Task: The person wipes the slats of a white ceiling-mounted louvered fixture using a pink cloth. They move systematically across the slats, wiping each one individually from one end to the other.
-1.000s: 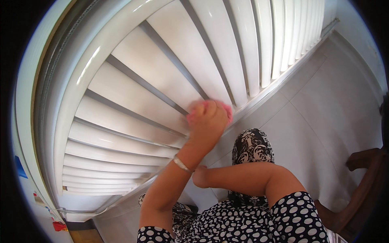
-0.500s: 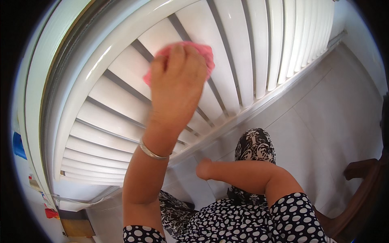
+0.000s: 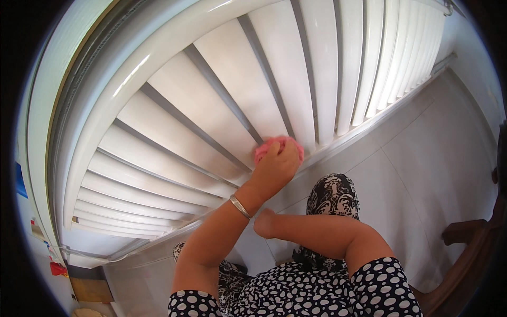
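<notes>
at the lower left, beyond the slats, sits a tan, box-like thing (image 3: 92, 290); its inside is hidden, so what it may hold cannot be told. near it is a small red item (image 3: 58, 269), and higher at the far left edge a blue one (image 3: 20, 182), both too small to make out.

the pink cloth (image 3: 262, 151) is bunched against the lower ends of the slats of a white slatted panel (image 3: 232, 63), just above its bottom rail (image 3: 338, 141). the person's left hand (image 3: 281, 161) presses over it, fingers bent and clamped on the cloth, with a silver-coloured bracelet (image 3: 241, 206) at the wrist. the right hand (image 3: 264, 224) is near the left forearm, its fingers out of sight, so whether they are together or apart cannot be told.

the right forearm crosses in front of a patterned trouser knee (image 3: 332, 195), close to the panel. grey floor tiles (image 3: 401, 158) lie beyond, and a dark brown wooden leg (image 3: 466, 231) stands at the right, well apart from both hands.
</notes>
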{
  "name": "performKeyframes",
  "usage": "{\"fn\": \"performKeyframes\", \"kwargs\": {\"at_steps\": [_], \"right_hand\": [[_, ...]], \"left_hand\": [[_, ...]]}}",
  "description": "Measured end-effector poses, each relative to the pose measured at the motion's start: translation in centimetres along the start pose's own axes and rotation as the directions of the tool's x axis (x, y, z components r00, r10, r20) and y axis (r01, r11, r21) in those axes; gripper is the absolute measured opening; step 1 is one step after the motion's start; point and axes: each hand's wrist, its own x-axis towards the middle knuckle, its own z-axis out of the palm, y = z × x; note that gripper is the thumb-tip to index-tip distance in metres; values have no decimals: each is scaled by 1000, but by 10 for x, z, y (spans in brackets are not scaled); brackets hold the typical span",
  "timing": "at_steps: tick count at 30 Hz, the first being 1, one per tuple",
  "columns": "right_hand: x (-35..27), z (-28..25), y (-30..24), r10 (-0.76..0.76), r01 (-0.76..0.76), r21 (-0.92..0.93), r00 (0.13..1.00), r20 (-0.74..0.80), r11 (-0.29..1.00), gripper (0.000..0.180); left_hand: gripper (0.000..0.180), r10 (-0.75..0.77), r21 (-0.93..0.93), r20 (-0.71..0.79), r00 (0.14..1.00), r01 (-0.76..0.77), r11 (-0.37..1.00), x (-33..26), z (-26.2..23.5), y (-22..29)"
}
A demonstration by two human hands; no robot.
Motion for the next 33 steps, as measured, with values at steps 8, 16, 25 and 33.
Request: {"fn": "performKeyframes", "kwargs": {"at_steps": [8,16,25,33], "right_hand": [[43,57,16,106,-26,313,965,-239,949,25],[-36,-52,28,207,15,420,853,-479,908,15],[-15,-35,12,326,546,833,807,-493,-92,48],[-25,-44,19,105,529,847,846,-523,-50,66]], "left_hand": [[33,-414,-635,146,898,406,657,-69,-30,9],[42,-638,-640,762,111,-23,-768,-161,-92,24],[44,-665,-626,747,-1,-340,-702,-167,-82,62],[46,-666,-655,745,-43,-237,-718,-162,-90,75]]}}
